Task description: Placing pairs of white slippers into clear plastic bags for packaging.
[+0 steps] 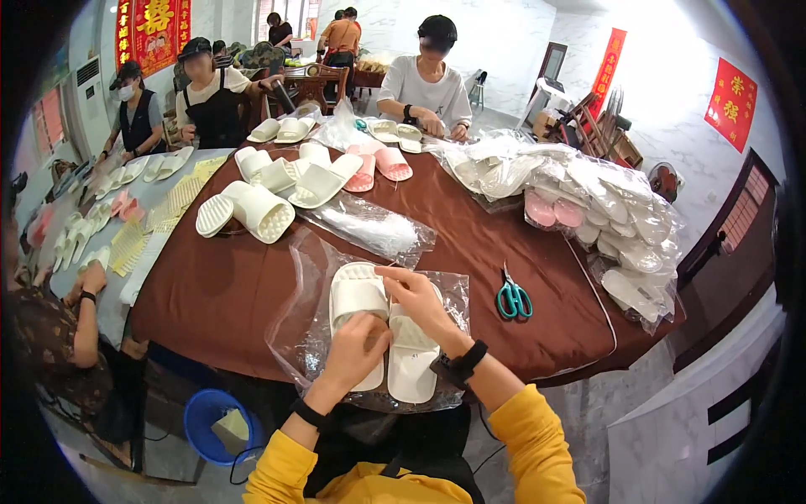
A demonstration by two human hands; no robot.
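Observation:
A pair of white slippers lies side by side on a clear plastic bag (312,290) at the near edge of the table. My left hand (359,346) rests at the strap of the left slipper (353,275), its fingers curled together towards the gap between the two. Over the right slipper (413,374) reaches my right hand (417,301), its fingers bent towards the left slipper's inner edge and its thumb close to them. Whatever the fingertips of either hand pinch is too small or hidden to make out. Teal-handled scissors (513,300) lie to the right.
White slippers (267,210) and pink slippers (392,163) stand on the brown tablecloth (210,311), beside a clear bag stack (378,227). Bagged slippers (617,202) are heaped at right. A blue bucket (220,427) is on the floor. Several people work around, one opposite (428,84).

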